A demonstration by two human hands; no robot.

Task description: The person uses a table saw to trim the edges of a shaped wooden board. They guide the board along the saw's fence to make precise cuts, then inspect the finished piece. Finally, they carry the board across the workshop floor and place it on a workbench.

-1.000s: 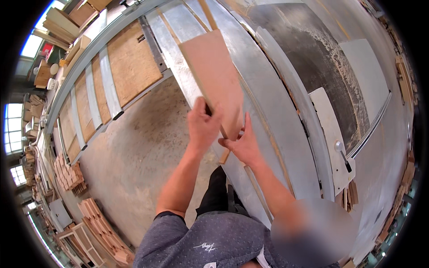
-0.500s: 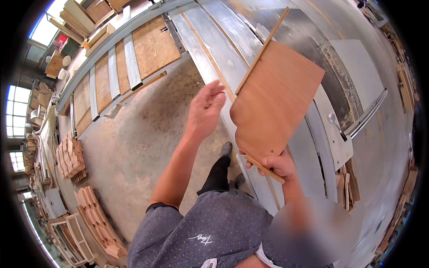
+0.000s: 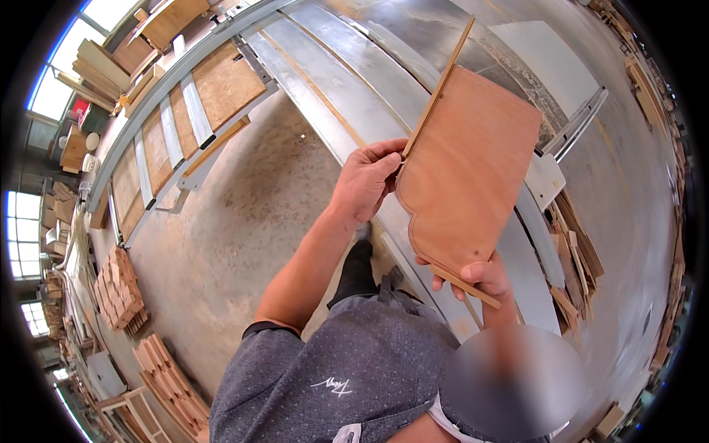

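Left hand (image 3: 367,181) has joined right hand (image 3: 487,277), both apparently gripping panel (image 3: 470,162) above metal table (image 3: 317,68) beside concrete floor (image 3: 221,229).

Board (image 3: 473,162): reddish-brown, faint grain. Wooden strip (image 3: 441,86): tan-brown. Bench (image 3: 332,85): silvery grey, brown stripes. Shirt (image 3: 354,347): dark grey, pale flecks. Trousers (image 3: 354,273): black. Floor (image 3: 221,236): greyish.

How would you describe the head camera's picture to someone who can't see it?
Someone's right hand grips the near end of a flat wooden board with a wavy edge, while the left hand is at a narrow strip along its left side. Below is a long grey metal table, with concrete floor to the left.
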